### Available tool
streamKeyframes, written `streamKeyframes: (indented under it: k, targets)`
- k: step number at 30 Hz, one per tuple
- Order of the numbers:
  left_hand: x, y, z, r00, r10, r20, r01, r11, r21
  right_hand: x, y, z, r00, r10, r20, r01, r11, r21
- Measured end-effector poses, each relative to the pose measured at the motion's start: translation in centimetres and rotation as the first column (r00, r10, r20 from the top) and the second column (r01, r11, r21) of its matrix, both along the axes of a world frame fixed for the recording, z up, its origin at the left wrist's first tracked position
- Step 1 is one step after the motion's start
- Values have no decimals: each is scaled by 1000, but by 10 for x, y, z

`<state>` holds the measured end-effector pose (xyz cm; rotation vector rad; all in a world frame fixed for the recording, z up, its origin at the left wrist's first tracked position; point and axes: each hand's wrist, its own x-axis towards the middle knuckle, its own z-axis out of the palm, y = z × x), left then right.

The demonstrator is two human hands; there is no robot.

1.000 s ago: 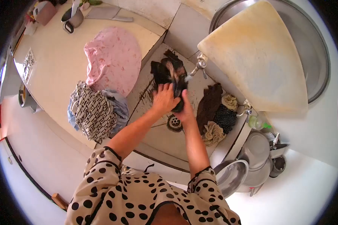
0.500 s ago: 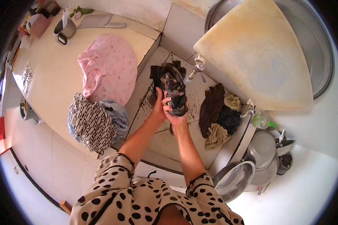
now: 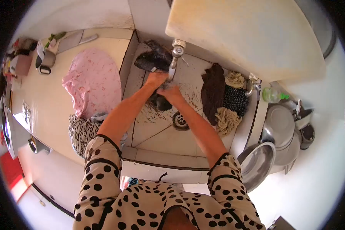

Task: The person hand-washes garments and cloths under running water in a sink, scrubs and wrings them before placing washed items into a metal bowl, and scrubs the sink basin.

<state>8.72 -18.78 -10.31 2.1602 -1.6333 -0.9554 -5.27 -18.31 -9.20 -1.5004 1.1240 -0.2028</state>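
A dark, wet cloth (image 3: 154, 59) lies bunched in the tiled sink (image 3: 153, 142), partly beneath the tap (image 3: 177, 53). My left hand (image 3: 157, 79) is closed on it just below the spout. Close beside it, my right hand (image 3: 171, 94) also grips the cloth, and a dark bunch hangs below both hands. The fingers are partly hidden and a little blurred. Water appears to fall from the spout onto the hands. Dark specks and splashes mark the tiles around them.
At the sink's right lie a brown cloth (image 3: 212, 94), a dotted dark cloth (image 3: 235, 100) and beige cloths (image 3: 228, 120). The drain (image 3: 180, 121) is near my right forearm. A pink cloth (image 3: 94, 82) and a patterned cloth (image 3: 82, 132) rest on the left counter. Metal basins (image 3: 257, 163) stand right.
My hands have moved from holding the bunched cloth up in front of the tap to directly under its spout. The cloth is now lower and more spread. The view has shifted.
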Motion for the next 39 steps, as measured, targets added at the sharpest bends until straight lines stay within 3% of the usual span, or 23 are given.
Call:
streamKeyframes:
  k: [1,3,4,6,10,11,13,15,16,17,19,20,22,25,26,28,31,34,35,36,37,38,39]
  targets:
    - [-1,-7,-1,924,-209,320,198,978,67,-1,0,4,1000,-1,8,1,1000,20]
    - [-10,-6,17,986,89,140,-97,994,53,1,7,25,1000,1,30,-3,998,67]
    - [-13,-2,31,968,244,50,-247,966,71,-3,13,33,961,-141,237,70,956,283]
    - [-13,-1,36,976,52,214,-93,978,187,-17,19,43,723,-486,491,40,739,673]
    - [-16,-2,55,926,-221,306,104,929,356,-15,34,33,783,-518,344,115,664,739]
    - [-10,-4,66,963,-202,177,117,909,401,-14,36,16,863,-449,230,246,773,584]
    - [4,-9,98,987,-137,-83,160,861,483,-32,27,13,709,-558,431,-110,515,850]
    - [25,-4,89,915,178,-362,-5,902,431,-36,26,16,393,-754,526,-587,234,775]
    - [33,-3,93,811,317,-491,-97,902,422,-35,26,28,314,-793,522,-598,262,758]
    - [36,14,96,614,335,-714,-200,942,270,-36,30,41,233,-825,514,-606,291,741]
    - [19,48,91,83,293,-952,-370,896,244,-30,37,42,42,-845,533,-686,364,631]
    - [1,63,79,-185,279,-942,-399,855,332,-22,36,49,-12,-847,531,-773,345,532]
    - [-40,83,57,-559,235,-795,-383,777,499,-9,37,64,-110,-860,498,-902,297,314]
    - [-75,85,46,-714,174,-678,-388,707,591,7,63,58,-268,-876,400,-925,350,148]
    - [-78,81,44,-721,163,-673,-401,694,598,-1,69,59,-234,-890,390,-927,326,187]
    - [-70,67,42,-687,170,-707,-445,671,593,-16,80,64,-168,-915,367,-924,276,265]
    - [-44,43,40,-528,275,-804,-508,656,558,-49,87,64,31,-937,347,-768,200,608]
    - [-15,27,44,-188,433,-882,-558,691,459,-68,53,67,298,-777,555,-465,390,795]
    - [-10,21,44,134,444,-886,-591,753,288,-74,44,81,600,-782,170,153,321,935]
    - [-6,16,44,441,420,-793,-564,817,119,-68,32,70,792,-533,297,203,689,695]
    - [-2,13,45,702,360,-614,-478,878,-32,-60,17,51,933,-227,279,128,934,334]
    - [-1,12,47,889,269,-370,-342,928,-148,-55,7,42,991,59,117,-52,997,-64]
    - [-5,14,65,909,265,-321,-332,926,-179,-50,1,48,986,150,-70,-156,984,-86]
